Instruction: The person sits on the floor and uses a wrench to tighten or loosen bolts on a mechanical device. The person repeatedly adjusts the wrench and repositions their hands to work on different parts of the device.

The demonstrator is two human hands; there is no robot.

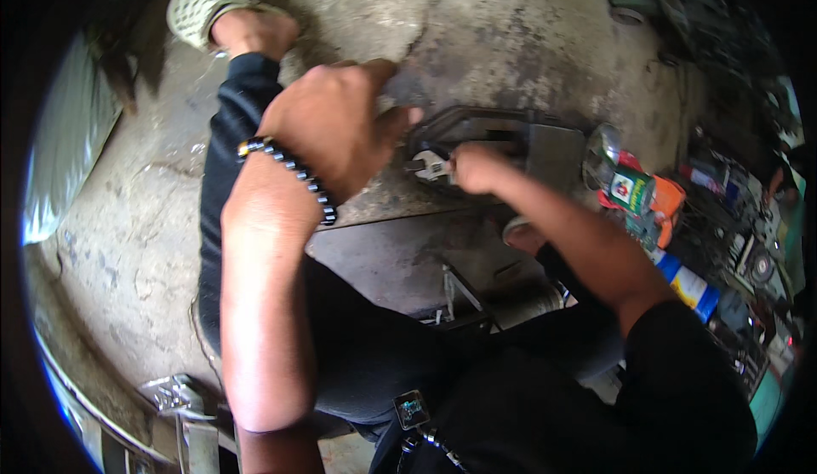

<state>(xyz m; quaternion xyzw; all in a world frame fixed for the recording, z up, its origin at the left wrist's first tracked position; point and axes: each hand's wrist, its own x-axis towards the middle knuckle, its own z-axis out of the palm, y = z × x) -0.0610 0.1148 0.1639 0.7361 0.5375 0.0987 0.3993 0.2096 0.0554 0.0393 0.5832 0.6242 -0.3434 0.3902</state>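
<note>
- Left hand (pixel 336 125) – wrist bent, fingers curled down onto the dark metal part (pixel 477 129); whether it actually grips is hidden.
- Right hand (pixel 478 168) closed around an adjustable wrench (pixel 428 166), its jaw just left of the fist, against the part.
- Spray cans (pixel 631 186) lie right of that fist.

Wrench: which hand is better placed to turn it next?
Right, probably. The right hand already grips the wrench at the dark metal part. The left hand rests above and beside it, apparently bracing the part, with no hold on the tool.
</note>
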